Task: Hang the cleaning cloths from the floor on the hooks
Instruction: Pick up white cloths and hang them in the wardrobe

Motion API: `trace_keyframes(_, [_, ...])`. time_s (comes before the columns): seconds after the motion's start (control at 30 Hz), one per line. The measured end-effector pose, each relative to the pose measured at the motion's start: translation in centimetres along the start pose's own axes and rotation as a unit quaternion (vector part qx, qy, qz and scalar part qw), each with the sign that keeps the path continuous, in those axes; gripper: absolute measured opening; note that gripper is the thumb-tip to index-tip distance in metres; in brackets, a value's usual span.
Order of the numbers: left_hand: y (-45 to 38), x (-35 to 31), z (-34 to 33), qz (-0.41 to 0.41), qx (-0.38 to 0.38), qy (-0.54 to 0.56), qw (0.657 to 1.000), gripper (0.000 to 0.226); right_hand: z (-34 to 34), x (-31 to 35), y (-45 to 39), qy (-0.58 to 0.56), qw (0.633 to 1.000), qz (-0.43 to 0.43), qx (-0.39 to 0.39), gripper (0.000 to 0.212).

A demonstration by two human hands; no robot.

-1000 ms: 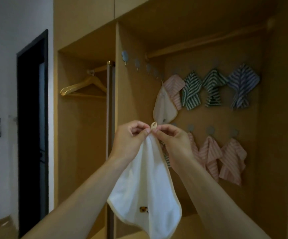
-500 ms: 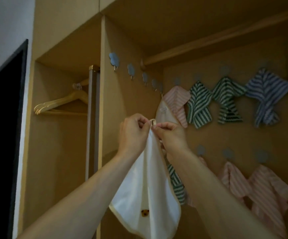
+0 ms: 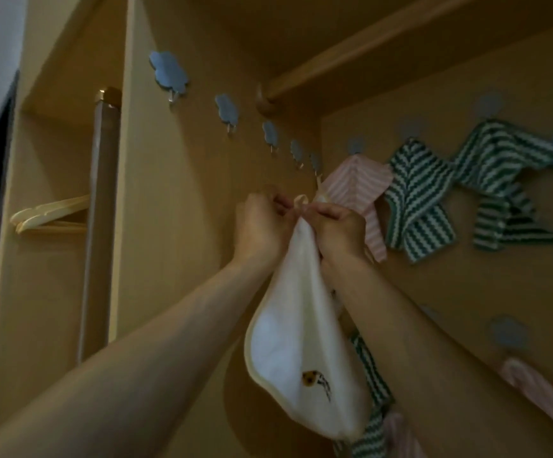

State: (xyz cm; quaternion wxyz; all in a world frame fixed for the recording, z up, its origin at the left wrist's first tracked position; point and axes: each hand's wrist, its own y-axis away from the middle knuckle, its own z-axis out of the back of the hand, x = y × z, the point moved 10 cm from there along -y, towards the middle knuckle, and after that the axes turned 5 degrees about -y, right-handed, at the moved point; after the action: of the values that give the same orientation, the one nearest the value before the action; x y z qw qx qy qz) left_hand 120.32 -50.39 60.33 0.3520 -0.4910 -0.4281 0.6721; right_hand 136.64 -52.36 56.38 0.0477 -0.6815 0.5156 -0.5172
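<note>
White bear-embroidered cloth: both hands' fingers pinch its small loop; misjudging the blue cloud hooks at 12 o'clock could drop it.

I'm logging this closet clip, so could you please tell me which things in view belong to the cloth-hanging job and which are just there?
Part of the job:
- white cloth, its loop pinched by the left hand and right hand
- empty cloud hooks on the side panel
- striped cloths already hung

Just there:
- wooden hangers
- closet rod

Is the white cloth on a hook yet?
Not yet. Both hands, left hand and right hand, hold the white cloth below the hooks.
</note>
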Motion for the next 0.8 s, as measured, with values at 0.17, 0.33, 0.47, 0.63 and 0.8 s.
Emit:
trace_keyframes(0.17, [-1.5,-0.4,-3.1,-0.019,0.027,-0.009,0.999,0.016,0.2,-0.3,-4.6,-0.024,1.000,0.002,-0.005,0.014])
trace_keyframes(0.33, [-2.1,-1.4,-4.5,-0.071,0.044,-0.079,0.993,0.025,-0.1,0.0,-8.5,-0.005,1.000,0.004,-0.004,0.006])
trace_keyframes(0.47, [-2.5,-1.7,-5.2,-0.100,0.049,-0.238,0.965,0.029,-0.9,0.9,-11.2,0.056,0.998,0.005,-0.006,0.017])
trace_keyframes(0.63, [-2.2,-3.6,-5.1,-0.208,-0.018,-0.442,0.872,0.025,-3.0,0.7,-13.5,0.113,0.993,0.002,0.018,0.036])
trace_keyframes(0.8, [-2.7,-3.3,-5.7,-0.256,-0.022,-0.497,0.829,0.016,-3.8,0.0,-14.8,0.135,0.991,-0.011,0.020,0.048])
